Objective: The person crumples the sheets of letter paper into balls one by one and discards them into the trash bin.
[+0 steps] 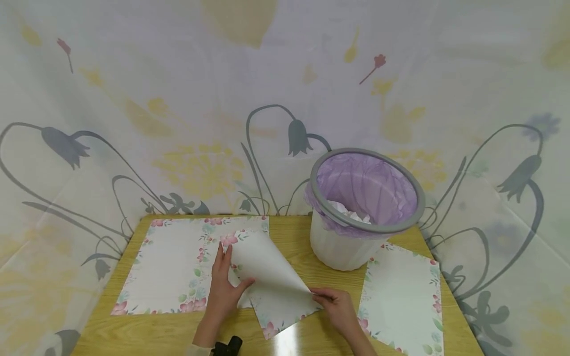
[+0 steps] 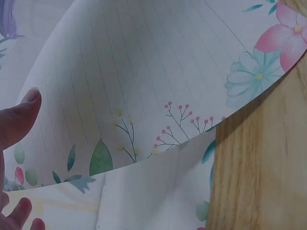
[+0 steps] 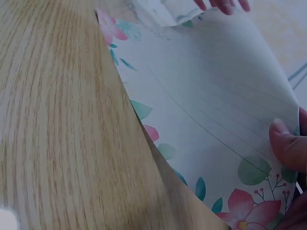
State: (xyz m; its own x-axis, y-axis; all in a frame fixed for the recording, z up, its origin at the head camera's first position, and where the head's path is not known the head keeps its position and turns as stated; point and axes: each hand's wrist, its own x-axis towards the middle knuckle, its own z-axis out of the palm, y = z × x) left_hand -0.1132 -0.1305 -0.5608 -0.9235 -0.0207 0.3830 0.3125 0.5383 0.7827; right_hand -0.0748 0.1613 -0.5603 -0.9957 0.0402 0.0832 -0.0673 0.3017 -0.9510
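Note:
A lined sheet of paper with a floral border (image 1: 278, 291) is lifted and bent, its upper part curving over toward the right. My right hand (image 1: 340, 311) pinches its right corner, the thumb (image 3: 288, 143) lying on the lined face in the right wrist view. On the sheet's left side is my left hand (image 1: 224, 287), its fingers extended and spread along the edge. In the left wrist view the left thumb (image 2: 21, 117) overlaps the lined face, and the other fingertips show below the sheet's edge. More floral sheets (image 1: 166, 267) lie flat beneath and to the left.
A white bin (image 1: 340, 247) with a grey rim and purple liner stands behind my right hand, crumpled white paper (image 1: 347, 211) inside. Another floral sheet (image 1: 401, 296) lies at the right of the wooden table (image 1: 147, 333). A flower-printed cloth (image 1: 285, 74) hangs behind.

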